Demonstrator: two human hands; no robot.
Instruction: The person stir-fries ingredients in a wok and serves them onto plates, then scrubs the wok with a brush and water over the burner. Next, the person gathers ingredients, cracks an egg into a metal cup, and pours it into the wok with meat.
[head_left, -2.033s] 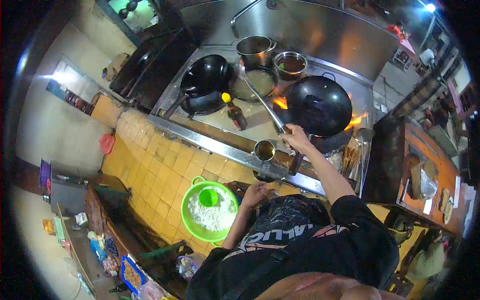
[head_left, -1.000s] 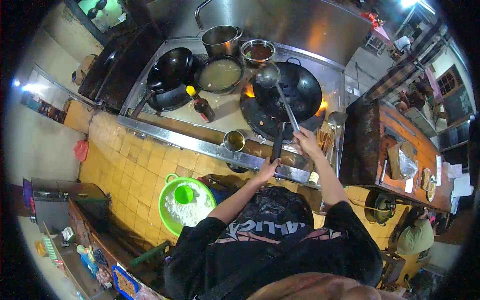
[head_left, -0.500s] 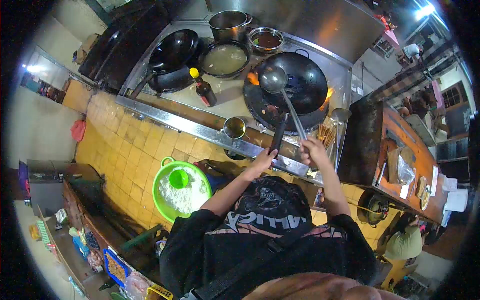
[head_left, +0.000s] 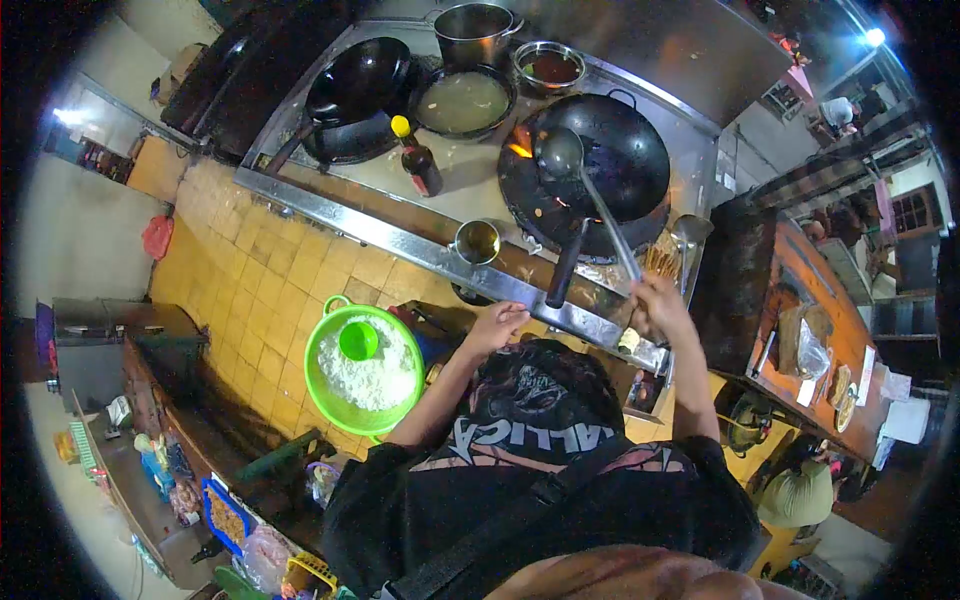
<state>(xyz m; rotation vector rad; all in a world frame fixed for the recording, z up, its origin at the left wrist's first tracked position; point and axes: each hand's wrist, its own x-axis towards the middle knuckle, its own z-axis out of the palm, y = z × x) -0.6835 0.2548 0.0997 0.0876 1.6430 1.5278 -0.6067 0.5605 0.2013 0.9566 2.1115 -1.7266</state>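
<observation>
My right hand (head_left: 658,308) is closed around the handle of a long metal ladle (head_left: 612,228). The ladle's bowl lies inside the left part of a black wok (head_left: 625,165), over the burner. My left hand (head_left: 498,327) is apart from the wok's handle (head_left: 568,265), just to its lower left, with loosely bent fingers and nothing seen in them. A metal cup of yellowish liquid (head_left: 477,242) stands near my left hand on the stove's front ledge. Below and left of that hand is a green basin (head_left: 317,384) of white rice with a green scoop (head_left: 358,340).
Flame (head_left: 521,141) shows at the wok's left edge. Beside it stand a pan of cloudy liquid (head_left: 462,103), a sauce bottle (head_left: 420,168) with a yellow cap, a pot (head_left: 474,30) and a bowl of dark red liquid (head_left: 549,68). Another person (head_left: 800,490) is at lower right.
My left hand has let go of the wok's handle and drawn back to the left. The ladle, still in my right hand, has turned in the wok. The whole view has shifted slightly.
</observation>
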